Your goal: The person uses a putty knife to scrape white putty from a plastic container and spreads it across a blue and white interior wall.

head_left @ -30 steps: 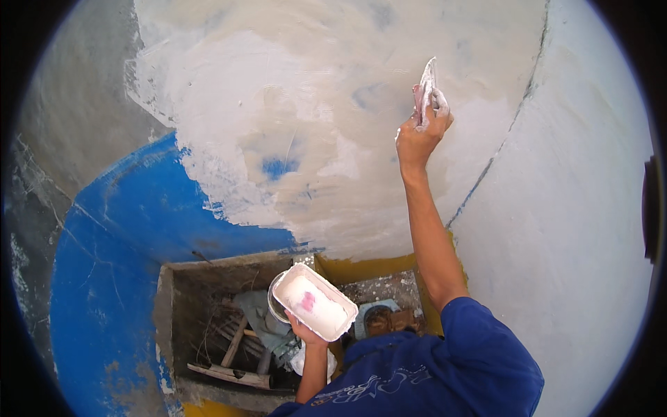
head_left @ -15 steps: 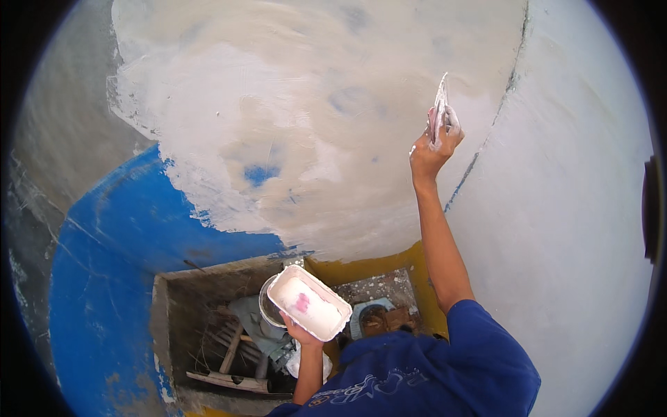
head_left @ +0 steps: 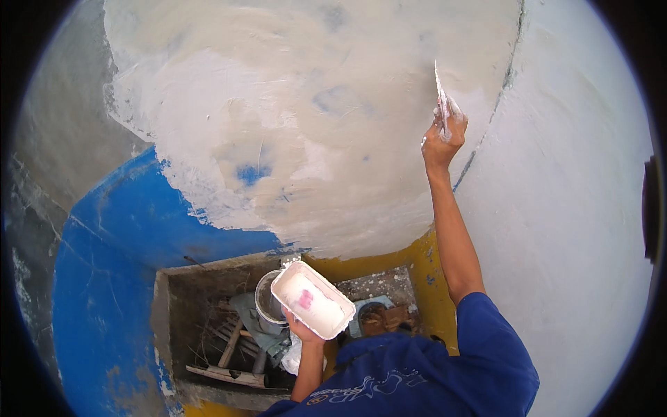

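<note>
My right hand (head_left: 445,136) is closed round a putty knife (head_left: 441,94) smeared with white paste, its thin blade pointing up along the wall. White specks cling to my fingers. The wall (head_left: 292,125) carries an uneven white and beige coat, with blue patches showing through. Low in the middle, my left hand (head_left: 306,331) grips a white rectangular tub (head_left: 314,300) by its side and underside. White paste with a pink smear lies inside the tub, which is tilted. Part of the left hand's fingers is hidden beneath it.
Below the wall is a concrete trough (head_left: 163,306) with sticks, cloth and a round bucket (head_left: 267,302). Blue paint (head_left: 111,229) covers the lower left wall; a yellow band (head_left: 427,292) runs along the bottom. A smooth pale wall (head_left: 556,208) meets the coated one at the right.
My right hand and the putty knife have shifted slightly right and up over the wall. The tub in my left hand sits a little farther right and higher in view.
</note>
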A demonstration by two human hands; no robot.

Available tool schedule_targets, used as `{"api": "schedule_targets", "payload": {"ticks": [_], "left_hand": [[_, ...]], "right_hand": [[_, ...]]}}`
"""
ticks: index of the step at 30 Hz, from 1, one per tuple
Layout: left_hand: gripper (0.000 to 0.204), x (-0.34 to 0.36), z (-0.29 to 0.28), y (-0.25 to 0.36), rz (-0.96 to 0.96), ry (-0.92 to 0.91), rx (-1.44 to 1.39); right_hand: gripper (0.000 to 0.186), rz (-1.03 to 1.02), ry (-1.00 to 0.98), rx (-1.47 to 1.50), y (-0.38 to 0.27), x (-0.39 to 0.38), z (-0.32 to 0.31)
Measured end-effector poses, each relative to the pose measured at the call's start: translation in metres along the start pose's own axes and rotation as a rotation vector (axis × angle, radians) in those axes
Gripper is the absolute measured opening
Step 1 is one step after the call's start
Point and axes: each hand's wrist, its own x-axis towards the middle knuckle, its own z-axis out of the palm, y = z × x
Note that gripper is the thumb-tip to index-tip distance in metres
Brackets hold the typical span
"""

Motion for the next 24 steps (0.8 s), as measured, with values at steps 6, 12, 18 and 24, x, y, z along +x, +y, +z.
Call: {"api": "schedule_targets", "payload": {"ticks": [6,12,18,24], "left_hand": [[0.068,0.0,-0.017,0.001,0.0,-0.061,0.035],[0.068,-0.003,-0.025,0.003,0.013,-0.023,0.002],[0.067,-0.004,-0.014,-0.002,0.014,0.004,0.008],[0.067,-0.002,-0.017,0.0,0.019,0.057,0.023]], "right_hand": [[0.052,-0.232,-0.138,0.004,-0.041,-0.029,0.016],[0.057,-0.159,-0.03,0.121,-0.031,0.005,0.007],[0.057,-0.336,-0.398,-0.052,-0.019,-0.066,0.003],[0.061,-0.128,-0.161,0.112,-0.013,-0.067,-0.016]]}}
